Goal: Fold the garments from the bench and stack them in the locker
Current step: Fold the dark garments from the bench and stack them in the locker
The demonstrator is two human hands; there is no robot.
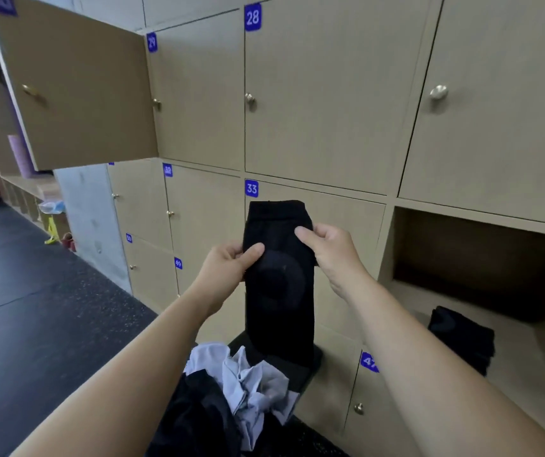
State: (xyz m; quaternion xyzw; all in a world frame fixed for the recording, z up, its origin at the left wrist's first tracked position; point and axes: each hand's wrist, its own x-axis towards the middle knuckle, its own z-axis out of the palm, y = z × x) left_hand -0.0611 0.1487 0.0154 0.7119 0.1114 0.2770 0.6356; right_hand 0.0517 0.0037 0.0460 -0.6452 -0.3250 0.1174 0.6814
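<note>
Open locker (462,255), with garment (277,291) held up to its left, over the bench (309,367).
Locker: one folded dark item (459,338) is stored inside; right side cut off. Pile (248,380): pale and black cloth, count not discernible. Garment: best halved with edges matched, then laid on the item; kind unclear, lower end lost against the bench. Left hand (228,268), right hand (334,252): the garment's upper side edges are pinched.

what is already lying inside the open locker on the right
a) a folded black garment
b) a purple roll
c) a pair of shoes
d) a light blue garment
a: a folded black garment lies on the floor of the open locker; the light blue garment lies crumpled lower down, outside it, and the left hand and right hand pinch the held black garment.
</note>
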